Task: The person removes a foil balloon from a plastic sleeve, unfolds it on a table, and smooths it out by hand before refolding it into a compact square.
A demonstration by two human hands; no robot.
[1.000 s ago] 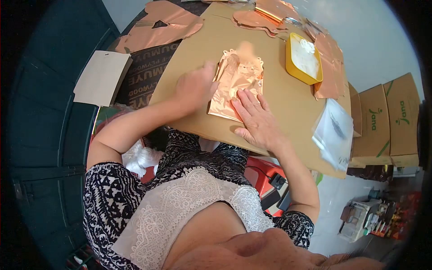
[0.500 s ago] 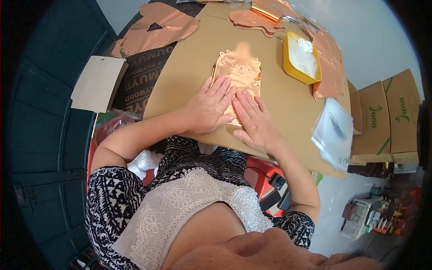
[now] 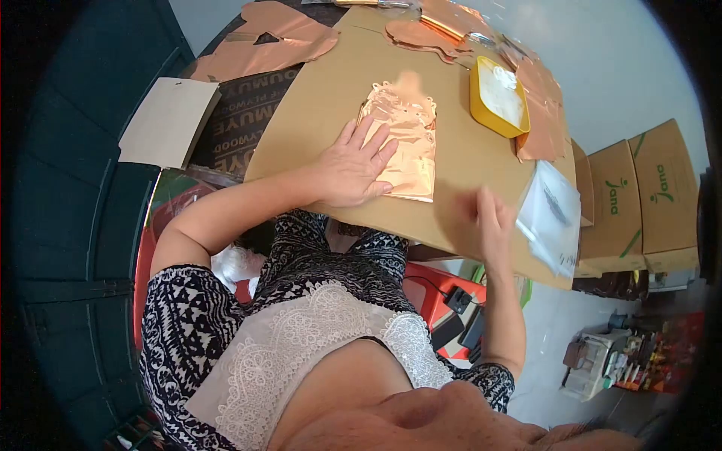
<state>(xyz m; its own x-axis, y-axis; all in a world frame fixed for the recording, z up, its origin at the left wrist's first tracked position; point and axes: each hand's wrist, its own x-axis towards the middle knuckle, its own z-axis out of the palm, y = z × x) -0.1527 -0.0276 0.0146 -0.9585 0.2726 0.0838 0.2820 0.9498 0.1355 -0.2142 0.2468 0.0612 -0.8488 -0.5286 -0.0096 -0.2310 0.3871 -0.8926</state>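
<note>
A shiny copper-coloured foil piece [image 3: 410, 143] with a scalloped top edge lies on the brown cardboard table cover [image 3: 316, 98]. My left hand [image 3: 355, 167] rests flat on its left side, fingers spread. Off to the right, my right hand [image 3: 490, 218] is raised near the table's front edge, apart from the foil. It is blurred, its fingers look bent together, and whether anything is in them cannot be seen.
A yellow tub [image 3: 478, 113] with white contents stands at the back right. Copper foil sheets [image 3: 293, 37] lie along the far edge. A clear plastic bag [image 3: 553, 218] lies at the right, with cardboard boxes [image 3: 613, 195] beyond. A white box [image 3: 167, 124] is at the left.
My right hand has lifted off the foil and moved right, its fingers now drawn in. My left hand stays on the foil. The whole view has shifted slightly.
</note>
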